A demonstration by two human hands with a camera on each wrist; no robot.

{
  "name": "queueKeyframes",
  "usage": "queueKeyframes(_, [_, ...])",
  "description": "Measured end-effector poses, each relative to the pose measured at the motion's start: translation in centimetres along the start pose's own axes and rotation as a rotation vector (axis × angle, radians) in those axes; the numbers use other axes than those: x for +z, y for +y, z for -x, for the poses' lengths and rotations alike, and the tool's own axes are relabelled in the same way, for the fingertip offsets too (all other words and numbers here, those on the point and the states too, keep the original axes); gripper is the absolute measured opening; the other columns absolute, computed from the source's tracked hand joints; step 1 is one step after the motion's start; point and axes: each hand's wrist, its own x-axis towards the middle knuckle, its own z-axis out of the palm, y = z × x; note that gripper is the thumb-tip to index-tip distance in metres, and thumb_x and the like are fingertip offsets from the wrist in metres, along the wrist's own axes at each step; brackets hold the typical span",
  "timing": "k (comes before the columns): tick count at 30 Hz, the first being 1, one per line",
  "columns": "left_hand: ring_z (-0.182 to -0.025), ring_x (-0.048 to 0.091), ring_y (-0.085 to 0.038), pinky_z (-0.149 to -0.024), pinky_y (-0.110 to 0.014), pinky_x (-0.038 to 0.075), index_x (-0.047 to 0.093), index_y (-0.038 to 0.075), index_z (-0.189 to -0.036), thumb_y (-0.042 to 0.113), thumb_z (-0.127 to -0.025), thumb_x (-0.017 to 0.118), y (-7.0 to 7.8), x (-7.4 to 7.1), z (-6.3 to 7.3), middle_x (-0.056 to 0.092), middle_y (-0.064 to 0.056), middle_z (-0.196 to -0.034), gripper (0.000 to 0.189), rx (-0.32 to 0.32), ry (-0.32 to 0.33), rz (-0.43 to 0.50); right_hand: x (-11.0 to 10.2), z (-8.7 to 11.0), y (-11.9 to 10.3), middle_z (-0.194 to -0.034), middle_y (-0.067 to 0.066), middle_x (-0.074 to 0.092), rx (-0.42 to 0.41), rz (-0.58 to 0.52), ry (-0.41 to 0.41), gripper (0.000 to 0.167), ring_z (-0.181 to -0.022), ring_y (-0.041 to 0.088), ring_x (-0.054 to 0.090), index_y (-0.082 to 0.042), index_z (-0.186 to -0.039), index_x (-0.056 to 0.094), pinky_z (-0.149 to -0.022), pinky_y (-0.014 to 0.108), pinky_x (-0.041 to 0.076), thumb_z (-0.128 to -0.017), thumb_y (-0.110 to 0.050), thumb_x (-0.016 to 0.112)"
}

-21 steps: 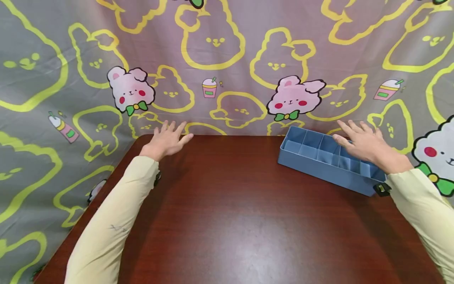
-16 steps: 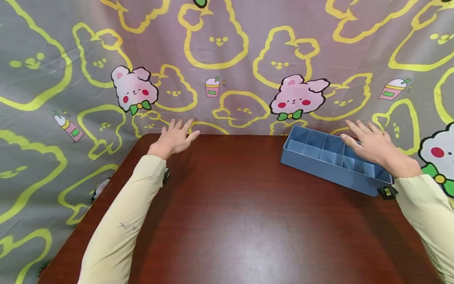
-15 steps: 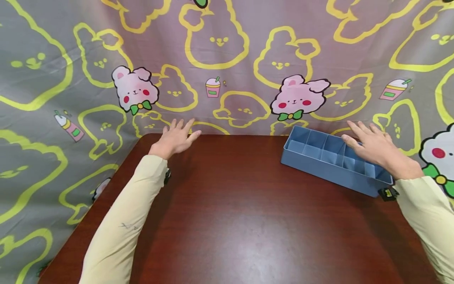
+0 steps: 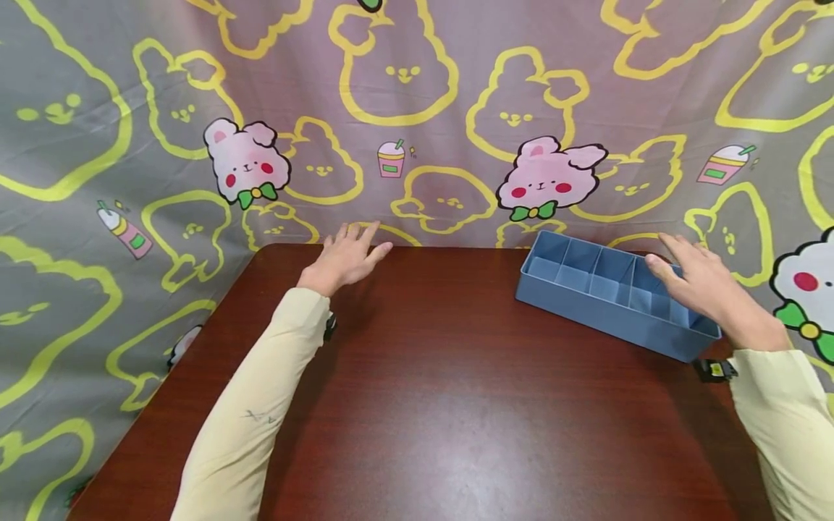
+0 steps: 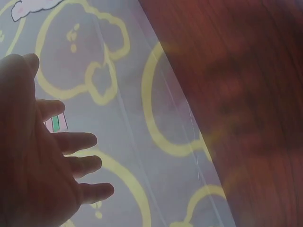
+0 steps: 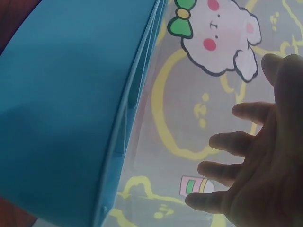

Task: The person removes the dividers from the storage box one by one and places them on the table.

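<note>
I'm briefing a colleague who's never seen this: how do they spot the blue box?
In the head view, find the brown table, then its far right, near the patterned cloth. The blue box sits there, one end partly hidden by the right hand. It alone is open-topped and divided into compartments.

A divided box (image 4: 602, 312) stood on the far right of the table (image 4: 456, 376), a cloth (image 4: 443, 94) hung behind the table and along its left, the left hand (image 4: 347, 258) was well left of the box, the right hand (image 4: 706, 289) near its right end
</note>
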Motion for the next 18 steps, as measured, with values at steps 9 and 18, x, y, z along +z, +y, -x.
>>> queueKeyframes(9, [-0.152, 0.009, -0.038, -0.117, -0.064, 0.012, 0.013, 0.025, -0.159, 0.067, -0.098, 0.023, 2.4, 1.4, -0.9, 0.016, -0.014, -0.164, 0.075, 0.033, -0.030, 0.035, 0.8, 1.1, 1.2, -0.148, 0.042, 0.026, 0.007, -0.040, 0.054, 0.070, -0.134, 0.062, 0.022, 0.007, -0.153, 0.016, -0.108, 0.072, 0.012, -0.105, -0.041, 0.033])
queueKeyframes(18, [-0.150, 0.017, -0.038, -0.118, -0.059, 0.016, 0.015, 0.025, -0.159, 0.067, -0.098, 0.021, 4.7, 2.7, -1.6, 0.025, -0.014, -0.161, 0.074, 0.070, -0.041, 0.042, 1.9, 1.9, 1.9, -0.140, 0.045, 0.032, 0.062, -0.044, 0.073, 0.070, -0.126, 0.062, 0.030, 0.014, -0.147, 0.025, -0.102, 0.072, 0.020, -0.105, -0.041, 0.034])
